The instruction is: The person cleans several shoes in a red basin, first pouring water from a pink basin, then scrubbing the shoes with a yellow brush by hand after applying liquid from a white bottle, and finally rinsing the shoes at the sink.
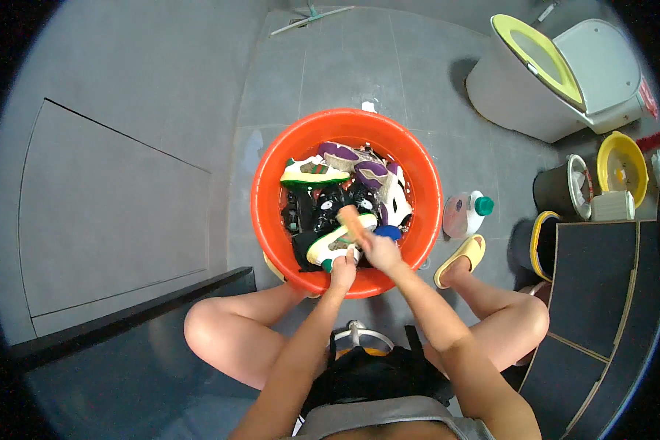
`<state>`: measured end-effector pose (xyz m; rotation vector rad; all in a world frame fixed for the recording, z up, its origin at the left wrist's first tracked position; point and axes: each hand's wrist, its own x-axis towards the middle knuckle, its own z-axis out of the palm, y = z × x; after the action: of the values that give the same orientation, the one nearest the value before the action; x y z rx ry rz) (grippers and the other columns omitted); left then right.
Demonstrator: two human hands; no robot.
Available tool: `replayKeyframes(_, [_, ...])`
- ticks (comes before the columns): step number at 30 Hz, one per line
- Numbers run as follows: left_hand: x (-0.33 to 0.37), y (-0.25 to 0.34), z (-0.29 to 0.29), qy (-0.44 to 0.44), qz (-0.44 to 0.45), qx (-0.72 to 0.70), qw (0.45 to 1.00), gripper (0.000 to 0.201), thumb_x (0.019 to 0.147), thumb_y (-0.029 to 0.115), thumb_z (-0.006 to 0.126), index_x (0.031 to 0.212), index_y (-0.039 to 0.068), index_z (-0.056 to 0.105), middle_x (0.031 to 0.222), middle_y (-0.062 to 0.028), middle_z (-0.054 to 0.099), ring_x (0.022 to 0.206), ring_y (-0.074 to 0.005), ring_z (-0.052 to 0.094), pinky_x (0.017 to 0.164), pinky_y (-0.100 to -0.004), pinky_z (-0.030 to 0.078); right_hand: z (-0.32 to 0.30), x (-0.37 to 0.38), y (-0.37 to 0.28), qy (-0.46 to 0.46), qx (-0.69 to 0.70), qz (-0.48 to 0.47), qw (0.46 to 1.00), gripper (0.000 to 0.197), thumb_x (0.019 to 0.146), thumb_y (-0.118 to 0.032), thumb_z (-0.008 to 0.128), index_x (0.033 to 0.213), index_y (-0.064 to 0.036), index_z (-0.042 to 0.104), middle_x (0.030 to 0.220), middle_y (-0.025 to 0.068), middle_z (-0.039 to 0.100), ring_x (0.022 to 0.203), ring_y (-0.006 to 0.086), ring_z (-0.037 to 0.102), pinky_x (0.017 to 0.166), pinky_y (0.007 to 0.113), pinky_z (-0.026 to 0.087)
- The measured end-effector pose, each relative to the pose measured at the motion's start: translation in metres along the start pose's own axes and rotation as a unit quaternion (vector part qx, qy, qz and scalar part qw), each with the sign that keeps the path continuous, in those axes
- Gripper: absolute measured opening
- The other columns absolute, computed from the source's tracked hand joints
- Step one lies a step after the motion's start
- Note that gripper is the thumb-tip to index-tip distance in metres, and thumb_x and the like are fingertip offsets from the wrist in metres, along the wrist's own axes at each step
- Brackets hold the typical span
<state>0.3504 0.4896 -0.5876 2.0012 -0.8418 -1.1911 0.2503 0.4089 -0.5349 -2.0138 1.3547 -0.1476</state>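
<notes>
A large round orange tub (262, 205) stands on the floor between my legs, holding several wet shoes. My left hand (343, 273) is closed on the green-heeled end of a white sneaker (321, 251) at the tub's near side. Above that shoe, my right hand (383, 252) grips an orange-brown scrub brush (350, 220), slightly blurred. Another white sneaker (312, 176) with a green and red stripe lies at the far left inside the tub. Purple and beige shoes (341, 155) lie at the back, and black shoes (330, 204) fill the middle. Something blue (388, 232) shows beside my right hand.
Right of the tub stand a clear plastic jug (456, 215) and a white bottle with a green cap (479, 207). Farther right are a toilet (517, 81), a grey bucket (557, 189), a yellow basin (622, 167) and a dark cabinet (594, 279). A squeegee (312, 20) lies by the far wall.
</notes>
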Motion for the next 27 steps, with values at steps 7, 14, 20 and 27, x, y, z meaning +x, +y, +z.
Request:
replayKeyframes(7, [0.019,0.002,0.003,0.043,0.092,-0.058,0.993,0.030,0.085,0.019,0.040,0.100,-0.005,0.051,0.102,-0.0228,0.052,0.094,-0.0344,0.050,0.083,-0.0373,0.036,0.014,-0.001,0.047,0.081,0.062,0.050,0.994,0.031,0.081,-0.030,0.045,0.103,-0.0102,0.053,0.078,0.0230,0.057,0.070,0.0372,0.056,0.065,0.044,0.045])
replayKeyframes(14, [0.043,0.061,-0.026,-0.118,-0.221,-0.365,0.897,0.036,0.084,0.041,0.042,0.105,0.012,0.050,0.096,0.0009,0.058,0.077,-0.0100,0.052,0.058,-0.0254,0.033,0.017,0.022,0.054,0.084,0.092,0.129,0.984,0.038,0.082,-0.036,0.041,0.117,-0.0209,0.044,0.083,0.0210,0.057,0.076,0.0363,0.056,0.069,0.043,0.044])
replayKeyframes(20, [0.025,0.048,-0.035,-0.029,0.195,0.473,0.859,0.035,0.076,0.020,0.052,0.107,0.008,0.044,0.088,-0.0166,0.056,0.086,-0.0298,0.055,0.073,-0.0390,0.045,0.014,0.044,0.038,0.018,0.044,0.165,0.985,0.038,0.083,-0.039,0.036,0.116,-0.0224,0.044,0.085,0.0185,0.058,0.079,0.0365,0.055,0.071,0.045,0.043])
replayKeyframes(27, [0.044,0.063,-0.038,0.091,0.052,0.311,0.945,0.031,0.076,0.023,0.052,0.101,0.005,0.049,0.078,-0.0188,0.059,0.074,-0.0329,0.057,0.065,-0.0401,0.044,0.046,-0.022,-0.018,0.093,0.062,0.082,0.990,0.032,0.082,-0.028,0.042,0.111,-0.0149,0.048,0.055,0.0206,0.053,0.051,0.0367,0.054,0.046,0.046,0.045])
